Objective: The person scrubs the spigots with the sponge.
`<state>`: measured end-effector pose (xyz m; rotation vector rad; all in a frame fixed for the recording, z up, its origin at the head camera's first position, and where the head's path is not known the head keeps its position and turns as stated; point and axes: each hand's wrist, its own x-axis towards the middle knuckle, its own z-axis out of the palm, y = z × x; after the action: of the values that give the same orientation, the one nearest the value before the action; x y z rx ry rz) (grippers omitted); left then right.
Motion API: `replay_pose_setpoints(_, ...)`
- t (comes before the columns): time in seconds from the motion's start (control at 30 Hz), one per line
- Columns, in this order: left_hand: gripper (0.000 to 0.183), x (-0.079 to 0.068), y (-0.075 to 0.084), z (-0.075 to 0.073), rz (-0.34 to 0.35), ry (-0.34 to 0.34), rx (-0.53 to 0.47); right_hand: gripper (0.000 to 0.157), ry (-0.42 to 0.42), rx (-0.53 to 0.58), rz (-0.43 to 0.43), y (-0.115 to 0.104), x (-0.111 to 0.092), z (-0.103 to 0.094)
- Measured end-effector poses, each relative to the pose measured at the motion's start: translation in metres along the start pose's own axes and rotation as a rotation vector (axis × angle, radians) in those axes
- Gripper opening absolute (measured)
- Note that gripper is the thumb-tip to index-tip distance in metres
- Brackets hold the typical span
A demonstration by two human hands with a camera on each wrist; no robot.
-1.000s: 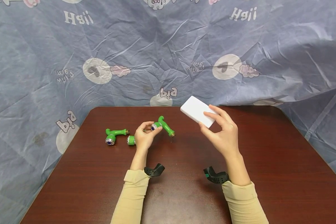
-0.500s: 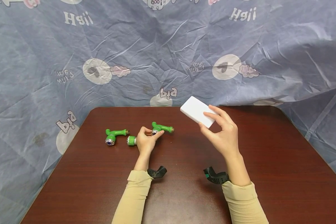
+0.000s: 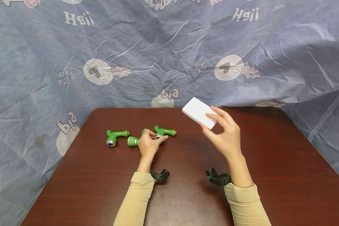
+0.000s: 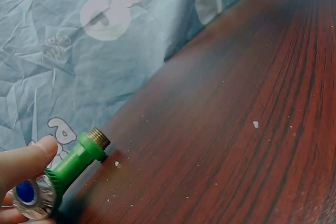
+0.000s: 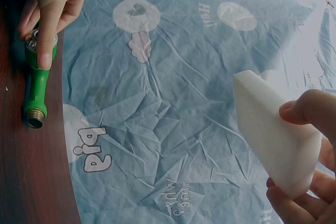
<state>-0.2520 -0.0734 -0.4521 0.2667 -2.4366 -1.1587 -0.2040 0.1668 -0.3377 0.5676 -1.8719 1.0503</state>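
My left hand (image 3: pixel 149 144) has its thumb and fingers about the chrome-and-blue knob of a green tap (image 3: pixel 168 132) on the table. The tap's brass threaded end points right, also plain in the left wrist view, where the thumb lies by the knob. Under and behind that hand, a green ribbed fitting (image 3: pixel 132 141) is partly hidden. Another green tap (image 3: pixel 117 134) lies further left, its knob facing the front. Raised above the table, my right hand (image 3: pixel 227 135) pinches a white rectangular sponge block (image 5: pixel 275 135) between thumb and fingers, tilted.
The dark red-brown wooden table (image 3: pixel 186 194) reaches back to a wrinkled blue-grey printed cloth (image 3: pixel 169 56), which hangs along its far edge. Small white specks lie on the tabletop. A black strap mount (image 3: pixel 218 178) sits at each wrist.
My left hand has brought the tap down and towards me, turning its threaded end from pointing forward-right to pointing right. The right hand and the white sponge block have stayed in place.
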Motion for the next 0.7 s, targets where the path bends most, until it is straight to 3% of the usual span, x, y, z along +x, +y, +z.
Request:
replay_pose_setpoints(0.43,0.048,0.004,0.008,-0.014,0.008,-0.081,0.053,0.031,-0.014,-0.023,0.01,0.001,-0.001,-0.001)
replay_pose_setpoints(0.7,0.043,0.014,0.009,-0.041,-0.015,-0.067,-0.062,0.031,-0.014,-0.018,0.008,0.001,-0.001,-0.001)
